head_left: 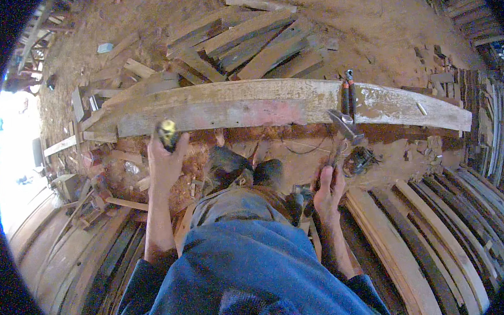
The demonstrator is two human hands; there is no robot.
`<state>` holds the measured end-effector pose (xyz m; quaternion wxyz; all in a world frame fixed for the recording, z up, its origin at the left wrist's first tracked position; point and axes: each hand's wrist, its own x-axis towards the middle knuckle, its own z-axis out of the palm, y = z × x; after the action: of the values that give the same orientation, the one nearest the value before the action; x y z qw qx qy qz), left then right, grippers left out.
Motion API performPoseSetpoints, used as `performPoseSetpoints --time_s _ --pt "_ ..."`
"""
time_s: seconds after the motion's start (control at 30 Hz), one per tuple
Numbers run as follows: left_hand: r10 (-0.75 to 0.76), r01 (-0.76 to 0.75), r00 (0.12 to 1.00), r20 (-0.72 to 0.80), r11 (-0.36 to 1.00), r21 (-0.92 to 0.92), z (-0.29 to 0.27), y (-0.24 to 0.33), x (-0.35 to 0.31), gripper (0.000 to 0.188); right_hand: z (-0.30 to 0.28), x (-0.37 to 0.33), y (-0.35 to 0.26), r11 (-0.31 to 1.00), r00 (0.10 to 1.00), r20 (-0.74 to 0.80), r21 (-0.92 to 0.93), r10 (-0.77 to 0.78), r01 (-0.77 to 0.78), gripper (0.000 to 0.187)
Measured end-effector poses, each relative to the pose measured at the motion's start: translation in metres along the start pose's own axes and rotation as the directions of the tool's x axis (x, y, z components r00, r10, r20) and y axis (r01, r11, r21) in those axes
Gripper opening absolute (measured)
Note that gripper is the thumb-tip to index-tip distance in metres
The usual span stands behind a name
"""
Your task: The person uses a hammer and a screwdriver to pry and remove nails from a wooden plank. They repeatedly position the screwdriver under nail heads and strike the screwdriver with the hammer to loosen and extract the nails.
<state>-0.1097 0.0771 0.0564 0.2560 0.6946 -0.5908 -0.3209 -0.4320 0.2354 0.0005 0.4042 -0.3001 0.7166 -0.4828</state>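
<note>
My left hand (164,158) is closed around a yellow and black tape measure (168,134), at the near edge of a long wooden plank (213,93). In my right hand (327,191) is a hammer (347,127), gripped by its handle. The hammer's metal head is up by the plank's near edge, right of centre. Just beyond that head, a pair of pliers (348,97) with orange and black handles lies across the plank. Along the plank's near side runs a greyer face with a faded red patch (281,112).
Beyond the plank, a loose pile of cut boards (256,39) lies on the brown dirt ground. Long planks (436,238) are stacked at my right, and more boards (80,266) at my left. A dark coiled object (359,160) sits below the hammer.
</note>
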Motion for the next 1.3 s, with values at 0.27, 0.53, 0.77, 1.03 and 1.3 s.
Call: performPoseSetpoints --time_s 0.27,0.53,0.77,1.03,1.3 --pt "0.110 -0.164 0.982 0.154 0.902 0.400 0.048 0.009 0.013 0.043 -0.003 0.019 0.017 0.989 0.994 0.080 -0.138 0.070 -0.059 0.032" --pt "0.214 -0.459 0.857 0.468 0.730 0.506 0.071 -0.027 0.052 0.031 0.012 0.002 0.031 0.960 0.995 -0.043 -0.262 0.092 -0.100 0.029" --pt "0.317 -0.572 0.769 0.555 0.727 0.379 0.069 -0.034 0.063 0.033 0.064 -0.006 -0.008 0.939 0.920 -0.200 0.139 0.338 -0.315 0.031" --pt "0.423 -0.576 0.786 0.451 0.766 0.286 0.043 -0.051 0.070 0.032 0.100 0.001 -0.018 0.982 0.970 -0.154 0.042 0.187 -0.182 0.033" --pt "0.165 -0.336 0.898 0.408 0.857 0.391 -0.044 -0.112 0.101 0.030 0.120 -0.024 -0.038 0.933 0.913 -0.194 0.045 0.359 -0.357 0.030"
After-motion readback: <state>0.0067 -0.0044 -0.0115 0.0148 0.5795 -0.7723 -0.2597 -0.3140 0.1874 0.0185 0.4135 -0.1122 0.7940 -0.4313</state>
